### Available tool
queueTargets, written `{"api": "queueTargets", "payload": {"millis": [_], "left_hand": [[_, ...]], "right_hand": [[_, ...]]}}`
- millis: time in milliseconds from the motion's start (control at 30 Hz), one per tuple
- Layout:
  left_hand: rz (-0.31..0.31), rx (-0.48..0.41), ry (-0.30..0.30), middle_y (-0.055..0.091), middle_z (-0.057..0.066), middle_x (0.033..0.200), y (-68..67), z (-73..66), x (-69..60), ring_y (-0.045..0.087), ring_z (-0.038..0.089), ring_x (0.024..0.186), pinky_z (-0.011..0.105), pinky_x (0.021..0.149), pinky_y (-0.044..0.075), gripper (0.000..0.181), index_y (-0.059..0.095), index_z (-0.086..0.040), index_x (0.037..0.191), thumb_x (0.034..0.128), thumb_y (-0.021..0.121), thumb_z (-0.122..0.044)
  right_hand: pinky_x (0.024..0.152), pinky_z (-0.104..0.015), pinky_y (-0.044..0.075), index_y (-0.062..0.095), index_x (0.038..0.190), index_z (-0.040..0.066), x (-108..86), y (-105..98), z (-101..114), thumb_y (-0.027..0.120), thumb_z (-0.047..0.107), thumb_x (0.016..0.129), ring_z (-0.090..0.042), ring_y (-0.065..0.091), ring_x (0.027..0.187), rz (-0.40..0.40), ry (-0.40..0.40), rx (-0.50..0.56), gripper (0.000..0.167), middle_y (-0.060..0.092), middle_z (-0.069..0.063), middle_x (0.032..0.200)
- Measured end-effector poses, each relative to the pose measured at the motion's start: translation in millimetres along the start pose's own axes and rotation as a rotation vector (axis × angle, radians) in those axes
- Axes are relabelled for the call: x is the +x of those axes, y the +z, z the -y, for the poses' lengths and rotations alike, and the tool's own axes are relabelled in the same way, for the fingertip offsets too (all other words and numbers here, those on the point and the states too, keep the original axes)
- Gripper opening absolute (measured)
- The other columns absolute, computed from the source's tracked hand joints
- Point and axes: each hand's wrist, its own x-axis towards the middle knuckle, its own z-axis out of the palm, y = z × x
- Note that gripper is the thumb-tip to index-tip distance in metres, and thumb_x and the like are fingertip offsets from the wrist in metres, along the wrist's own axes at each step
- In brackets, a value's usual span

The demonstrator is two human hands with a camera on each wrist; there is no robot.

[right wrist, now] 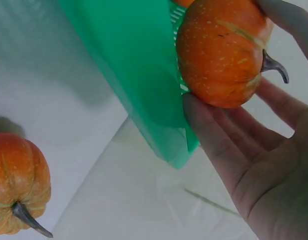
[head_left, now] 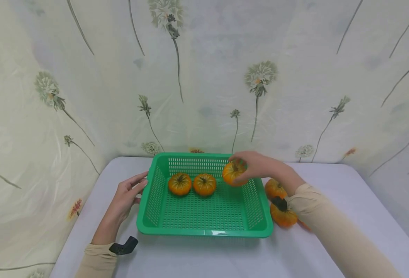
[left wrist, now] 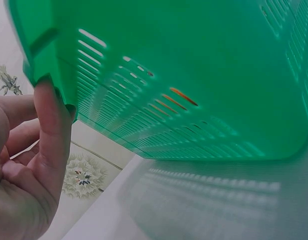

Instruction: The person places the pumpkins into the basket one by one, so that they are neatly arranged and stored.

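A green plastic basket (head_left: 171, 231) with slotted sides stands on the table. My left hand (head_left: 125, 196) grips its left rim; the left wrist view shows the fingers (left wrist: 51, 122) hooked at the basket's edge. Inside, toward the back left, two small orange pumpkins (head_left: 180, 184) (head_left: 204, 185) sit side by side. Over the basket's right end, my right hand (head_left: 258, 165) holds another pumpkin (head_left: 230, 175) between thumb and fingers. In the right wrist view this pumpkin (right wrist: 221, 55) has its dark curved stem turned toward the palm, beside the basket wall (right wrist: 139, 65).
To the right of the basket, several more pumpkins (head_left: 283, 217) lie on the white-covered table (head_left: 347, 200), partly hidden under my right forearm. A floral-patterned sheet (head_left: 207, 77) hangs behind the table. A dark strap piece (head_left: 123, 246) sits at my left wrist.
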Motion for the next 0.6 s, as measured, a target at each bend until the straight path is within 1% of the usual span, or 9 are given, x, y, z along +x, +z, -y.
{"api": "queueTargets", "payload": {"millis": [167, 333, 533, 600], "left_hand": [[0.006, -0.008, 0.005, 0.067, -0.001, 0.110, -0.6, 0.3, 0.4, 0.068, 0.007, 0.078, 0.025, 0.061, 0.063, 0.051, 0.053, -0.008, 0.150, 0.1049, 0.063, -0.030], [0.007, -0.011, 0.010, 0.067, -0.002, 0.109, -0.6, 1.4, 0.6, 0.067, 0.007, 0.077, 0.026, 0.061, 0.063, 0.051, 0.053, -0.008, 0.150, 0.1047, 0.063, -0.030], [0.009, -0.012, 0.011, 0.066, -0.002, 0.108, -0.3, 1.4, 0.4, 0.067, 0.006, 0.077, 0.026, 0.061, 0.063, 0.051, 0.053, -0.008, 0.150, 0.1047, 0.063, -0.030], [0.007, -0.011, 0.010, 0.067, -0.003, 0.108, -0.5, 1.3, 0.1, 0.067, 0.006, 0.077, 0.025, 0.061, 0.063, 0.051, 0.054, -0.008, 0.150, 0.1046, 0.063, -0.030]], "right_hand": [[0.105, -0.054, 0.053, 0.059, 0.142, 0.005, 8.1, 2.5, 1.8, 0.084, 0.038, 0.083, -0.036, 0.060, 0.125, 0.036, -0.001, -0.041, 0.072, 0.065, -0.018, 0.135], [0.100, -0.049, 0.057, 0.062, 0.137, 0.006, 14.5, 6.9, 1.6, 0.085, 0.037, 0.082, -0.032, 0.063, 0.118, 0.055, 0.004, -0.065, 0.067, 0.068, -0.015, 0.128], [0.101, -0.048, 0.056, 0.063, 0.136, 0.006, 19.8, 9.7, 6.6, 0.086, 0.037, 0.083, -0.029, 0.062, 0.118, 0.100, 0.043, -0.090, 0.066, 0.068, -0.012, 0.128], [0.100, -0.047, 0.056, 0.062, 0.137, 0.006, 22.3, 9.8, 10.2, 0.087, 0.035, 0.083, -0.028, 0.062, 0.115, 0.120, 0.059, -0.104, 0.066, 0.068, -0.011, 0.126]]}}
